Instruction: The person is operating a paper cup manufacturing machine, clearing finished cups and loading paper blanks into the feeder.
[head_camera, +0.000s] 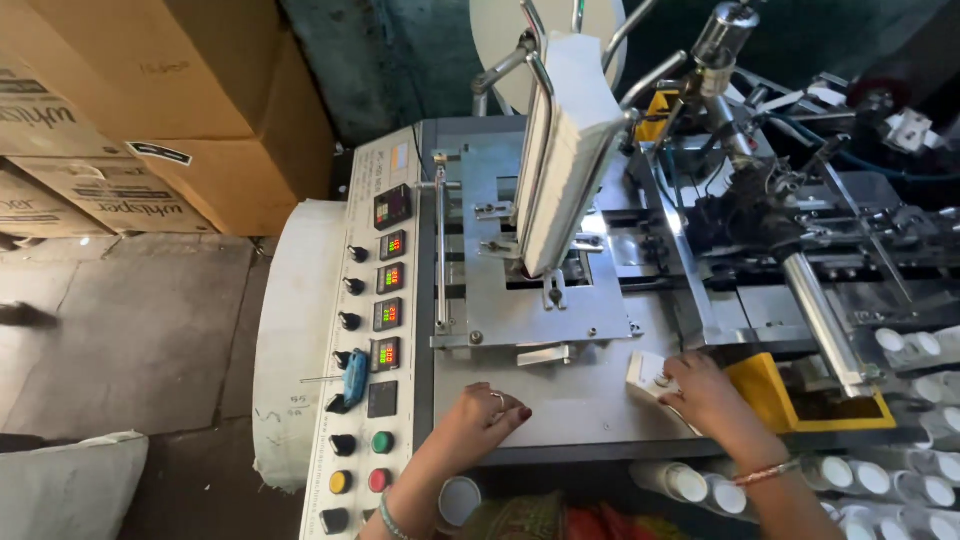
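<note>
on machine bed (560, 400), right hand (705, 392) seemingly grips white blanks (643, 378).

Bright daylight pouring in from the upper left, washing out the cardboard boxes (150, 110). Glare flaring off the steel machine bed (580, 400). Deep shadow upper right. Wide-angle bending at the edges, corners soft.

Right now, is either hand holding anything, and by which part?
The right hand grips a small stack of white paper blanks on the machine bed, fingers over its near end. The left hand holds nothing and rests flat on the bed.
</note>
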